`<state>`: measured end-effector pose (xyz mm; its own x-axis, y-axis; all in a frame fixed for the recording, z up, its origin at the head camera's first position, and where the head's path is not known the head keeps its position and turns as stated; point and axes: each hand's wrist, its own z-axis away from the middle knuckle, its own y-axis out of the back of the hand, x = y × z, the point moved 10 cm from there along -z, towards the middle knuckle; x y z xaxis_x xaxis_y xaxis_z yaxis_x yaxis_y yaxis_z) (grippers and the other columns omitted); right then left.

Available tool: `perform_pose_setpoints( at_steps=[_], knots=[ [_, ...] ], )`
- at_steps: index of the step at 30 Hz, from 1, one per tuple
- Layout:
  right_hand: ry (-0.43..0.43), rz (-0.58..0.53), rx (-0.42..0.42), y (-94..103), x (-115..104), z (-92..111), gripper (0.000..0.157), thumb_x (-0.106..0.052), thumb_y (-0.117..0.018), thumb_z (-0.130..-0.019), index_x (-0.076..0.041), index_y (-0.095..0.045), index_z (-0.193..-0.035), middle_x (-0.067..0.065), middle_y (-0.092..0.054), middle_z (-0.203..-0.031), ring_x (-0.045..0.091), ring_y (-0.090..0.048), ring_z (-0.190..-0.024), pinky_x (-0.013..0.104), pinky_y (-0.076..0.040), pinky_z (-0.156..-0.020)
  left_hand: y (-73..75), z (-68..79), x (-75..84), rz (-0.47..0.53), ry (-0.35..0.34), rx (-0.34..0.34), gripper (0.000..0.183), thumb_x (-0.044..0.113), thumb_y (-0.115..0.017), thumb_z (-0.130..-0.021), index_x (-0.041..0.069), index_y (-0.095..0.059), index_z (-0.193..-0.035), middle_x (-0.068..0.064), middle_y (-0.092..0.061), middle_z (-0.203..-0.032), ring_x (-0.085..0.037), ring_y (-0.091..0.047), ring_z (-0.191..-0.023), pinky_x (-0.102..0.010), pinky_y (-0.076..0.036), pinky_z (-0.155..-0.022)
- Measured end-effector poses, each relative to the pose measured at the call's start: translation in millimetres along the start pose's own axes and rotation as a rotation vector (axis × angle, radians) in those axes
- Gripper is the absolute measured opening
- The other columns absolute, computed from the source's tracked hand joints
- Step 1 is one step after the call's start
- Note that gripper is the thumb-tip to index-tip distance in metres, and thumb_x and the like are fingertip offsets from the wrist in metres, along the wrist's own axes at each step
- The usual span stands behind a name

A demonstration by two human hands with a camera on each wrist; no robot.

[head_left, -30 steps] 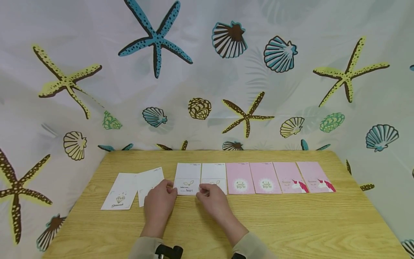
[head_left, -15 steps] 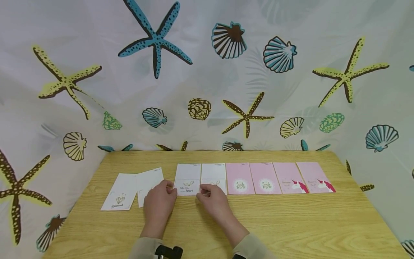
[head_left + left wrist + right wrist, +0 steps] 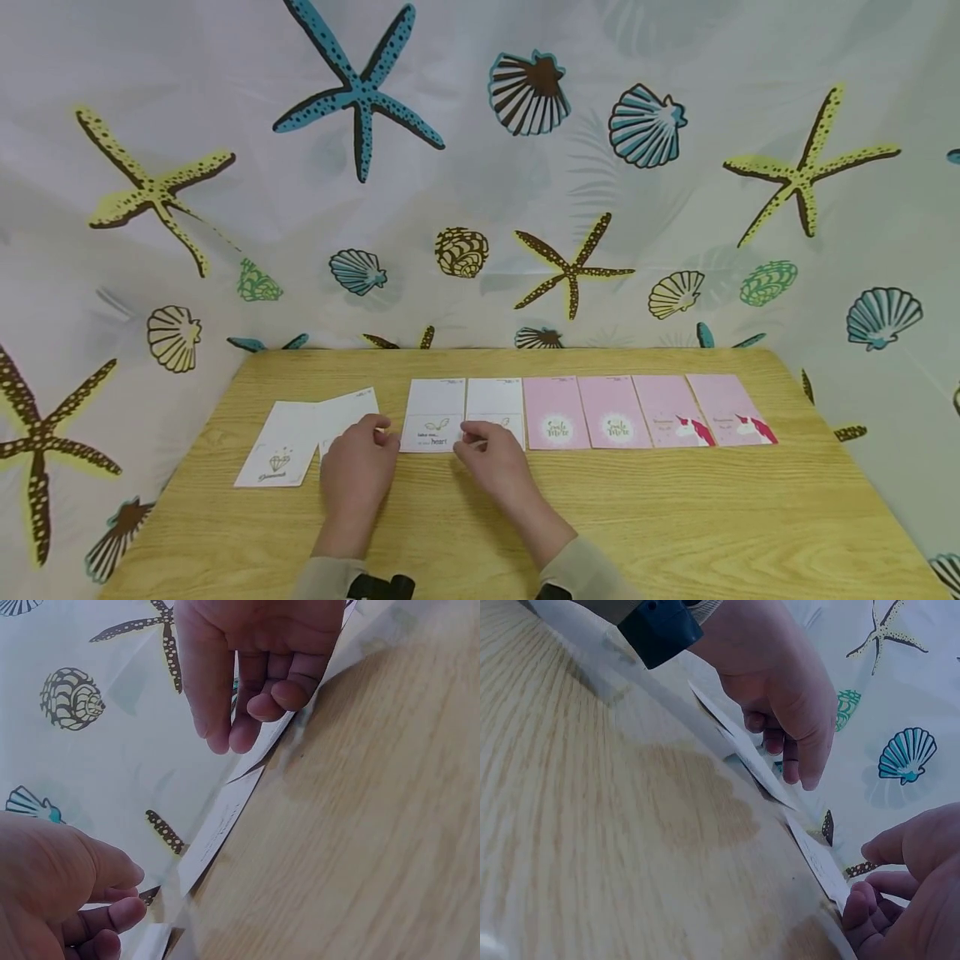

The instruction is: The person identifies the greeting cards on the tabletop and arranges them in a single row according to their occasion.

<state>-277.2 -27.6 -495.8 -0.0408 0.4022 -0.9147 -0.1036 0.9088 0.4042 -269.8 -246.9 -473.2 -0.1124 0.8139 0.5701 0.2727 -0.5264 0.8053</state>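
In the head view, my left hand [image 3: 359, 462] is over the lower part of a tilted white card [image 3: 348, 412], its fingers loosely bent around nothing. A white card with gold wings and "heart" lettering [image 3: 433, 416] lies flat to its right. My right hand [image 3: 498, 458] covers the lower part of a matching winged card [image 3: 495, 394], fingertips right at the edge between the two. The left wrist view shows the left hand's [image 3: 67, 889] thumb and fingers apart. In the right wrist view, the right hand's [image 3: 911, 892] bent fingers are by a card edge, holding nothing.
A white diamond card [image 3: 277, 446] overlaps the tilted one at the left. Two pink "Smile More" cards [image 3: 555, 417] and two pink unicorn cards [image 3: 678, 408] continue the row rightward on the wooden table [image 3: 675, 517]. Behind hangs a shell-and-starfish patterned cloth [image 3: 420, 200].
My left hand has moved slightly left, away from the "heart" card's left edge and further over the tilted card. My right hand and the cards have stayed nearly in place.
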Motion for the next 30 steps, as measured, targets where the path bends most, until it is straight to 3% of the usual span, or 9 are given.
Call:
perform_pose_setpoints(
  at_steps=[6,14,23,30],
  knots=[
    [0.045,-0.025,-0.007,-5.3,-18,1,0.036,-0.013,-0.076,-0.102,0.002,-0.075,-0.135,0.005,-0.075,-0.11,0.023,-0.072,-0.101,0.038,-0.06,-0.083,18.5,3.7,-16.0,-0.019,0.033,0.012,0.037,0.021,-0.07,-0.104,0.0,-0.072,-0.134,-0.017,-0.076,-0.112,-0.044,-0.069,-0.098,-0.06,-0.052,-0.083],
    [0.049,-0.104,-0.064,-27.7,-35,4,0.037,-0.01,-0.075,-0.099,0.003,-0.074,-0.134,0.003,-0.075,-0.109,0.017,-0.072,-0.095,0.03,-0.059,-0.077,43.5,7.7,-39.6,-0.016,0.081,0.027,0.044,0.022,-0.068,-0.105,-0.003,-0.067,-0.141,-0.024,-0.073,-0.122,-0.05,-0.067,-0.104,-0.062,-0.052,-0.083],
    [0.067,-0.08,-0.129,-58.0,-44,-1,0.039,-0.013,-0.075,-0.102,0.003,-0.073,-0.138,0.008,-0.077,-0.119,0.018,-0.075,-0.102,0.029,-0.06,-0.082,50.7,5.0,-76.2,-0.03,0.145,0.06,0.044,0.023,-0.067,-0.104,-0.003,-0.067,-0.14,-0.024,-0.073,-0.12,-0.049,-0.068,-0.103,-0.061,-0.052,-0.079],
    [0.051,-0.079,-0.144,-73.6,-46,-1,0.043,-0.013,-0.076,-0.102,0.003,-0.07,-0.142,0.014,-0.073,-0.136,0.02,-0.077,-0.108,0.03,-0.061,-0.082,52.6,4.9,-88.3,-0.029,0.167,0.068,0.046,0.023,-0.066,-0.104,-0.004,-0.065,-0.142,-0.026,-0.072,-0.122,-0.049,-0.068,-0.105,-0.06,-0.053,-0.078]
  ],
)
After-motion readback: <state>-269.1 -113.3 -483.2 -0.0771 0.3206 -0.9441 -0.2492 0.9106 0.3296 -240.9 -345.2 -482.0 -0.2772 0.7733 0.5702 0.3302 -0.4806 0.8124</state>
